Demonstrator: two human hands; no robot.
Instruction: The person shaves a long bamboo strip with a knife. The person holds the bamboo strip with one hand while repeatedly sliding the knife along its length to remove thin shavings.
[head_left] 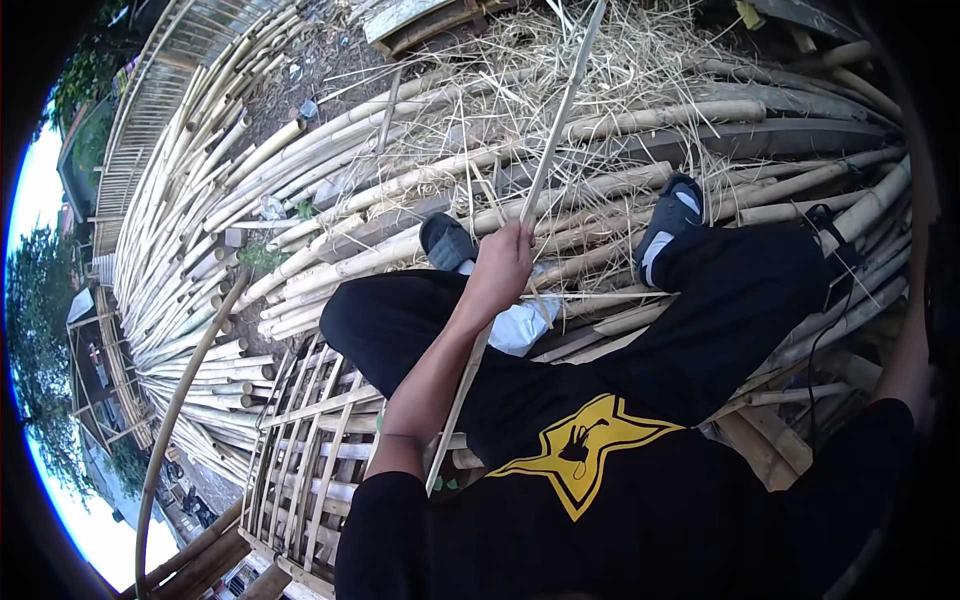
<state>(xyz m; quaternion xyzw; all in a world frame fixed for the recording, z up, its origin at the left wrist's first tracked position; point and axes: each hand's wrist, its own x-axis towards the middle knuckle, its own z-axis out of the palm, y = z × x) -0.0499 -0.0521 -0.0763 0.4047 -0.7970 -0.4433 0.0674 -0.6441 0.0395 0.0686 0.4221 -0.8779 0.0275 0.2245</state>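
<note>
Bamboo strip runs from my lap out over the stacked bamboo poles, my left hand closed around its middle; I'd keep that grip firm, strip straight; right hand's state I cannot tell.

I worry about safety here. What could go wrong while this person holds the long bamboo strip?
1. The left hand grips the thin strip bare; its split edges could cut or splinter the palm.
2. The person sits on round bamboo poles with loose straw; the shoes might slip if the poles roll.
3. The strip's lower end passes close to the torso and could poke it.
</note>
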